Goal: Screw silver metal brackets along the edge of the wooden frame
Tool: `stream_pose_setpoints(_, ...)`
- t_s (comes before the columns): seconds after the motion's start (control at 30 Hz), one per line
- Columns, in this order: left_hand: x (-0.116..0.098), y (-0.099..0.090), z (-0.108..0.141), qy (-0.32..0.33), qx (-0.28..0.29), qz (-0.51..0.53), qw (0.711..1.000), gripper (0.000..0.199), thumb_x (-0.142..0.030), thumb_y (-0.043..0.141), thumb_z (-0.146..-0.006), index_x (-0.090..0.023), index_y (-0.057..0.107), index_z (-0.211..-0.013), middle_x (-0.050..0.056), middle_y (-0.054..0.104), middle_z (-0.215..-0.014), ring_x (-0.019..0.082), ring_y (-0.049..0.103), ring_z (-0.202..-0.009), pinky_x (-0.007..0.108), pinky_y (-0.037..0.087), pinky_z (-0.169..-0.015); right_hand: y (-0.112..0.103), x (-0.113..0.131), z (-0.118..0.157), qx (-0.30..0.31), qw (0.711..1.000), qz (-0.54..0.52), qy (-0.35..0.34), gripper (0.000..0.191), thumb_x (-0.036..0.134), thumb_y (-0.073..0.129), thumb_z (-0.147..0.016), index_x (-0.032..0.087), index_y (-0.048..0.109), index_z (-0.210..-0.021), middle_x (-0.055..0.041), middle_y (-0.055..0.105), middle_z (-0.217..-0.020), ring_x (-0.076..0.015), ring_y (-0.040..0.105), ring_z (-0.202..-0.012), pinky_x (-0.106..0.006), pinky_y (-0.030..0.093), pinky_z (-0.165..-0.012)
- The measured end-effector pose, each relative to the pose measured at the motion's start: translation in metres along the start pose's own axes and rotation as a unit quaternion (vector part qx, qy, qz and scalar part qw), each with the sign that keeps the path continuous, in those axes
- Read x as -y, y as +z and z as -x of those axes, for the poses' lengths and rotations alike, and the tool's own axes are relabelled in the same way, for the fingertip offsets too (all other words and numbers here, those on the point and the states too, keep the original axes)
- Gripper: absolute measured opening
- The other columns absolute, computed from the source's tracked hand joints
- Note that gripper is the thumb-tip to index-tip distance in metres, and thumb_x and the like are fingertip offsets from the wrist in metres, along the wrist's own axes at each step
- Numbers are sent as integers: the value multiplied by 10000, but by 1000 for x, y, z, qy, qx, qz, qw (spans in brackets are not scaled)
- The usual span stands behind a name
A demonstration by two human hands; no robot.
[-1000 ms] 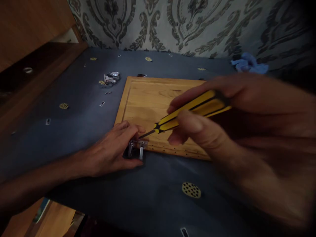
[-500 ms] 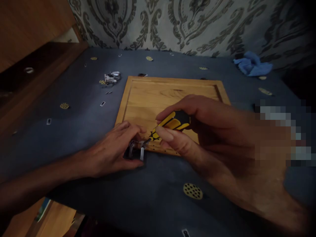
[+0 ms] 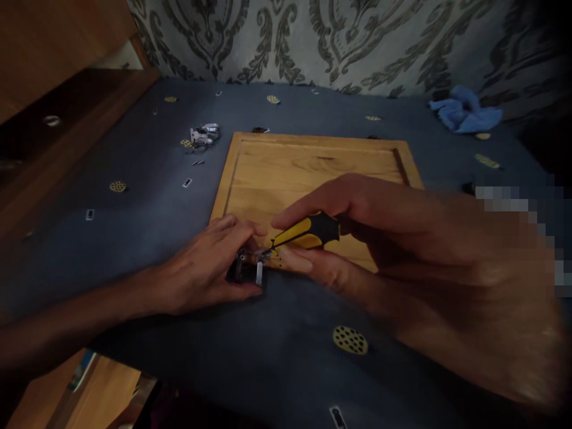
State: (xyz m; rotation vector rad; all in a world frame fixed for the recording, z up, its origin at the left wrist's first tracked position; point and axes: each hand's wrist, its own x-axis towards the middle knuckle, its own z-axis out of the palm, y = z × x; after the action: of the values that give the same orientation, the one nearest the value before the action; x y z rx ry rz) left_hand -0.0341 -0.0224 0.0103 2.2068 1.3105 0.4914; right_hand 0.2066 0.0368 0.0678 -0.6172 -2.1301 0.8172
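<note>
A framed wooden cabinet door point(image 3: 286, 170) lies flat on the table, with small holes along its near edge. At that edge's left end sits a metal hinge point(image 3: 260, 274). My left hand point(image 3: 199, 271) is closed around the hinge, thumb below and fingers above on the door. Between the thumb and fingers of my right hand point(image 3: 402, 256) is a short yellow-and-black screwdriver point(image 3: 319, 229). It slants down to the left, its shaft meeting the hinge. The exact tip and any screw under it are too small to make out.
Several metal hinges point(image 3: 205, 134) are heaped beyond the door's left side, with small screws point(image 3: 198, 162) near them. A blue cloth point(image 3: 467, 110) lies at the back right. A wooden cabinet point(image 3: 67, 42) stands at left, and a patterned wall point(image 3: 313, 47) rises behind the table.
My right hand has rolled the screwdriver's handle round, and the handle sits slightly lower. My left hand stays on the hinge. The whole view has shifted slightly.
</note>
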Motion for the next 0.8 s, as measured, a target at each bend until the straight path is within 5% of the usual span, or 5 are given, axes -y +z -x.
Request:
stream_pose_setpoints(0.13,0,-1,-2,-4,3,8,1000,282,-341,783,-948,-229,605,-1135,43,713,-1180,279,669,-1148,397,566,-980,-4,-1,2,43,998,-38,-15,242,245,756,-1003,348,752,-1222,57,832,-1153,-171,812,-989,-256,666,-700)
stream_pose_setpoints(0.23,-1,-2,-1,-3,5,14,1000,325,-351,794,-952,-225,608,-1188,55,704,-1247,284,661,-1193,407,552,-1028,5,-1,4,-5,1000,17,-15,55,350,727,-1047,313,701,-1015,63,781,-896,-128,751,-726,-241,608,-600)
stream_pose_setpoints(0.3,-2,-3,0,-8,17,22,1000,330,-371,781,-976,-225,615,-1220,67,686,-1335,297,635,-1266,428,526,-1089,12,1,6,-35,996,83,-2,208,454,703,-1059,300,636,-936,66,707,-788,-115,686,-627,-244,594,-607)
stream_pose_setpoints(0.4,-2,-2,2,-13,21,28,999,347,-339,737,-1004,-218,601,-1299,84,656,-1423,310,594,-1346,452,497,-1141,17,5,8,-62,992,110,-7,243,445,766,-1008,301,591,-920,66,686,-786,-118,650,-605,-249,596,-630)
stream_pose_setpoints(0.8,-3,-2,0,-26,26,7,999,296,-380,732,-977,-222,623,-1203,60,710,-1265,318,592,-1352,449,506,-1129,21,1,7,-95,985,141,-40,303,409,739,-1032,262,548,-848,59,617,-746,-100,610,-586,-224,571,-619)
